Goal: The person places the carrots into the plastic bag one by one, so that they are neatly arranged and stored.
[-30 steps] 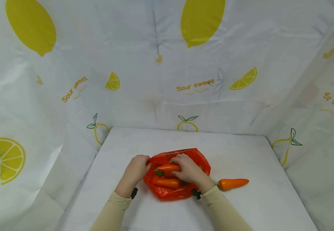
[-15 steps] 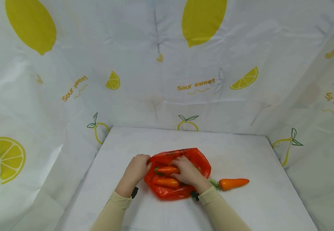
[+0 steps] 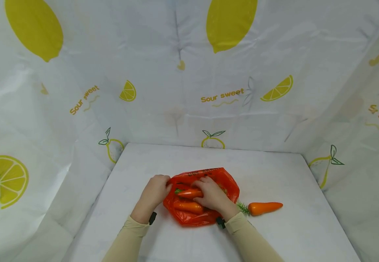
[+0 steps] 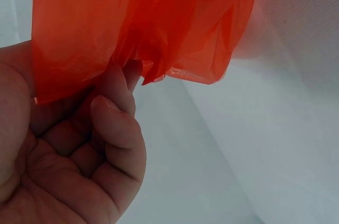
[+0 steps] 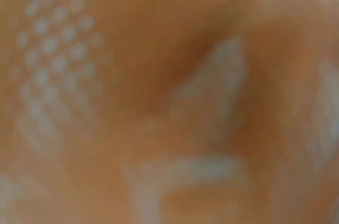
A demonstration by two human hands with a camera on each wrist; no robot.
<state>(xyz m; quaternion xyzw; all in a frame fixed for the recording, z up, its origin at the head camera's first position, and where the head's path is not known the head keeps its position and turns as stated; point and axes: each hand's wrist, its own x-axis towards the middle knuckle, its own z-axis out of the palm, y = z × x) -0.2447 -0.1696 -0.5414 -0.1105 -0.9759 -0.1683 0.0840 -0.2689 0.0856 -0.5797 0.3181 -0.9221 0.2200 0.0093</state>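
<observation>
A red plastic bag [image 3: 230,182] lies on its side with its mouth facing me in the head view. My left hand [image 3: 155,191] pinches the left edge of the bag; in the left wrist view its curled fingers [image 4: 124,144] meet the thin red film [image 4: 79,28]. Inside the mouth, my right hand [image 3: 211,193] grips the right end of a red-orange pepper [image 3: 189,193] with a green stem at its left. Below that lies an orange carrot [image 3: 188,207], also in the bag. The right wrist view is blurred orange film.
Right of the bag, another carrot [image 3: 264,208] lies on the white table [image 3: 271,174], its feathery green top [image 3: 243,208] close to my right wrist. White lemon-print sheeting [image 3: 163,123] walls the back and both sides.
My right hand has shifted slightly left and deeper into the bag, lowering the thing it grips; a green stem now shows at that thing's left end. My left hand stays put.
</observation>
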